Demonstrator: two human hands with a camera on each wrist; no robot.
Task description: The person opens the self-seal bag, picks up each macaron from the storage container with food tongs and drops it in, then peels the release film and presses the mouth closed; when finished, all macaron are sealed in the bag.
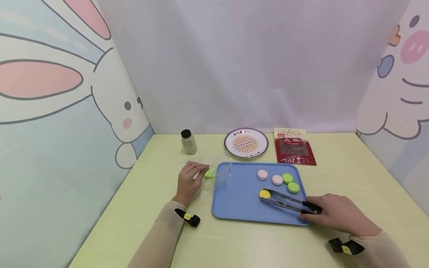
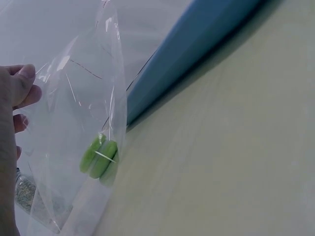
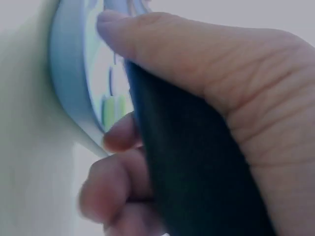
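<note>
My left hand (image 1: 189,182) pinches the edge of a clear plastic bag (image 2: 59,123) left of the blue tray (image 1: 231,197). Inside the bag lies a green macaron (image 2: 101,157). My right hand (image 1: 338,214) grips metal tongs by their black handle (image 1: 312,206), over the tray's right side. The tong tips stand on either side of a yellow macaron (image 1: 264,194) at the tray's middle. Behind the tongs, two pink macarons, one at the left (image 1: 262,174) and one nearer (image 1: 277,180), lie beside two green macarons (image 1: 293,187).
Behind the bag stands a black-capped jar (image 1: 189,143) of seasoning. A patterned round plate (image 1: 246,143) lies past the tray's far edge, with a red spice packet (image 1: 295,148) to its right. Cartoon-printed walls close off the table's left and right sides.
</note>
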